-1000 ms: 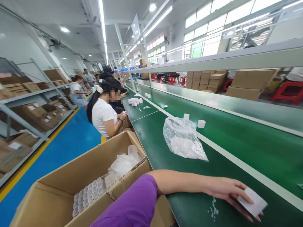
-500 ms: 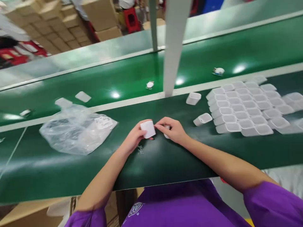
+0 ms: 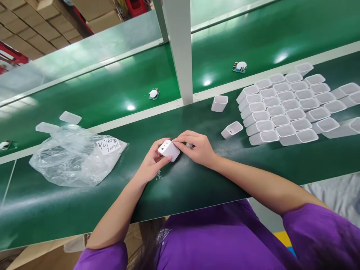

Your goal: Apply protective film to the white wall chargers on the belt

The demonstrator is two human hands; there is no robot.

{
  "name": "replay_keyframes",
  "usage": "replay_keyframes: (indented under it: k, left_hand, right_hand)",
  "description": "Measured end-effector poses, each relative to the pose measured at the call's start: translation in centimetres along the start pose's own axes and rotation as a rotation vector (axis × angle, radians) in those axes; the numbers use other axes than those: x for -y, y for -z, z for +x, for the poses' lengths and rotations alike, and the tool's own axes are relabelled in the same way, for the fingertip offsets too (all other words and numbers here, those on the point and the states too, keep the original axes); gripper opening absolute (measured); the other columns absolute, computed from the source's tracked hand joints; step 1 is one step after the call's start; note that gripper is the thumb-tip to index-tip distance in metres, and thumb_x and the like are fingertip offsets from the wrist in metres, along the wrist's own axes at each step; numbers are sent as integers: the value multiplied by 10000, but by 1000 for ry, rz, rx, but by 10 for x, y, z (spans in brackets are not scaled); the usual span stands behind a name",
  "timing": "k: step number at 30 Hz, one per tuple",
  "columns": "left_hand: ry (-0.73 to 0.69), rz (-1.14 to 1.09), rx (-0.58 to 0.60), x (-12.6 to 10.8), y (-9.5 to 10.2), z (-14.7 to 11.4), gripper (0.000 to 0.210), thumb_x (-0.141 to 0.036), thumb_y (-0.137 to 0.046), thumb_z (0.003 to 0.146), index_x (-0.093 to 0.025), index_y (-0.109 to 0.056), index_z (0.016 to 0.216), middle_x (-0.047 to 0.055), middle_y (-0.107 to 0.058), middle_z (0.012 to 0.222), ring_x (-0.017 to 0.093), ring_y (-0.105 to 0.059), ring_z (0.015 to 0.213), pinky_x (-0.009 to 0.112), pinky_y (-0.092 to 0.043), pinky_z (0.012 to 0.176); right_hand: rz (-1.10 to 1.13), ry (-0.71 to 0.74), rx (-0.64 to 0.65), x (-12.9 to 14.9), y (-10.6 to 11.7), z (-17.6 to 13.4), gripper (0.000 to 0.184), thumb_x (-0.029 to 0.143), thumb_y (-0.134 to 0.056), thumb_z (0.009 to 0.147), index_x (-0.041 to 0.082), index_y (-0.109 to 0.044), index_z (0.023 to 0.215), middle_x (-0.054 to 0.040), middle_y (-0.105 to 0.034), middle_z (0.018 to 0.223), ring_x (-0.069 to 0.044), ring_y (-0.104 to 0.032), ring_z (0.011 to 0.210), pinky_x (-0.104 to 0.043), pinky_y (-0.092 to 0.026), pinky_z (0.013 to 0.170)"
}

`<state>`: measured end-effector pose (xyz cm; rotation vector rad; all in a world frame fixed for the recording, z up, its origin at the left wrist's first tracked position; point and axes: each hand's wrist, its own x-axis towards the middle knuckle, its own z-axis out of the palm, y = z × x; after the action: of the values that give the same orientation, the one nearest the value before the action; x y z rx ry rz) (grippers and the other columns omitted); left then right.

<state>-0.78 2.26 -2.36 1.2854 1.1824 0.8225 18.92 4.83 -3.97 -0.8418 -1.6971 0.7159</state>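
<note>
White plastic casing (image 3: 168,150), a small rounded block with smooth glossy faces, sits low over the green belt (image 3: 197,187) near its front edge, pinched between both hands. Left hand (image 3: 152,163) is closed around the casing's near side, thumb and fingers wrapped under it. Right hand (image 3: 198,148) touches the casing's far corner with its fingertips, curled in; whether it also holds some small part underneath I cannot tell. A few tiny pale specks (image 3: 159,175) lie on the belt just below the left hand.

Open belt lies in front of the wrists and on to the belt's near edge. To the left, well apart, a crumpled clear plastic bag (image 3: 74,157) with a handwritten white label (image 3: 108,145) takes up that side. To the right, two loose hollow shells (image 3: 232,129), square-mouthed and thin-walled, lie near the right hand, and beyond them a packed block of empty shells (image 3: 289,108) stands in tight rows. A pale upright post (image 3: 180,48) rises behind the hands from the white dividing strip (image 3: 135,116). Past the strip, on the far lane, two small circuit boards (image 3: 153,93) rest on the matte, faintly shiny green surface
</note>
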Motion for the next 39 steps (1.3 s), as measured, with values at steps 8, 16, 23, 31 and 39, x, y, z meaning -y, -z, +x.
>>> replay_keyframes:
  k: [8, 16, 23, 31, 39]
  left_hand:
    - [10, 32, -3, 0, -1, -1, 591, -438, -818, 727, -264, -531, 1213, 22, -681, 943, 184, -681, 829, 324, -593, 756]
    - [-60, 66, -41, 2, -6, -4, 546, -396, -824, 735, -252, -512, 1160, -3, -723, 893, 164, -703, 812, 314, -598, 770]
    - [-195, 282, -106, 7, -6, -7, 523, -454, -806, 770, -249, -539, 1170, 81, -712, 1218, 234, -709, 1089, 373, -616, 862]
    - [-428, 650, -233, 3, -6, -9, 485, -441, -771, 831, -247, -551, 1217, 75, -742, 1187, 230, -737, 1050, 352, -611, 831]
    - [-446, 735, -178, 1, -3, -10, 409, -380, -690, 899, -232, -473, 1212, 114, -702, 1281, 229, -727, 1092, 355, -612, 872]
  right_hand:
    - [-204, 69, 57, 2, 2, -4, 274, 260, -503, 1018, 168, -757, 972, -52, -733, 910, -118, -682, 793, -217, -553, 695]
    - [-356, 150, 71, 4, 2, -7, 296, 240, -468, 1031, 163, -754, 1041, -49, -728, 906, -111, -674, 762, -204, -519, 649]
    - [-369, 201, 75, 3, 0, -8, 268, 209, -478, 1024, 159, -740, 1014, -58, -726, 931, -106, -676, 771, -200, -501, 650]
    - [-501, 232, 76, 6, 0, -10, 290, 231, -479, 1029, 174, -757, 968, -32, -737, 865, -88, -646, 677, -202, -467, 592]
    - [-453, 172, 120, 13, -7, -19, 331, 253, -442, 1025, 141, -744, 1099, -51, -725, 880, -88, -620, 646, -212, -467, 566]
